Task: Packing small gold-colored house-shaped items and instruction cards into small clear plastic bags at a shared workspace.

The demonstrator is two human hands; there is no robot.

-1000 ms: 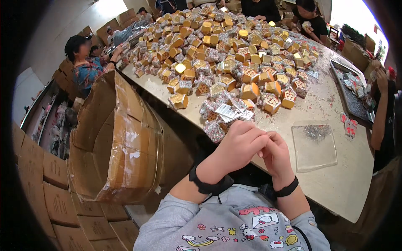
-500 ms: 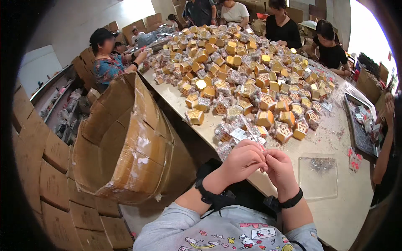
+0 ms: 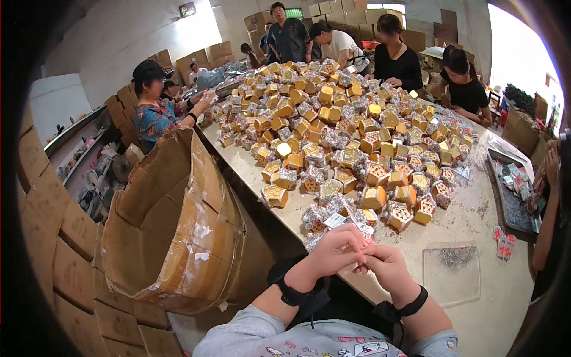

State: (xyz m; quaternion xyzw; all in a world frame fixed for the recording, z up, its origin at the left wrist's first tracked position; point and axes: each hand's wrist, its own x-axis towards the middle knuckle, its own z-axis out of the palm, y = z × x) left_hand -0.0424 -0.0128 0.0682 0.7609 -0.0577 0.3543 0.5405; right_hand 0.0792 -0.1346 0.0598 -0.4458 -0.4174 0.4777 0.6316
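Pinching together at the near edge of the table [image 3: 505, 321], the left hand [image 3: 336, 253] and the right hand [image 3: 386, 268] meet fingertip to fingertip, both curled tight around something very small that is too hidden by the fingers to make out; each grip is closed on that tiny piece, which sits right where the two hands touch, just over the table's front edge and close to the person's chest. Both wrists carry a dark band, and the grey printed sleeves come up from the lower edge of the view. Directly beyond the hands lie a few small packets in clear, silver-speckled wrap [image 3: 333, 217], the nearest fringe of a great heap of small golden boxes [image 3: 345, 119] that covers most of the table; many boxes are orange-yellow with patterned sides, some wrapped in the same glittery film. To the right of the hands a flat clear square tray [image 3: 452, 273] rests on the table with a little mound of fine silvery bits in it, and farther right a dark tray [image 3: 511, 196] holds more small packets. On the left, beside the table and near the left forearm, stands a large open cardboard box [image 3: 178, 238] tilted toward the person, with stacked brown cartons [image 3: 53, 250] behind it. Several other people sit or stand around the far and left sides of the table, their hands at the heap.
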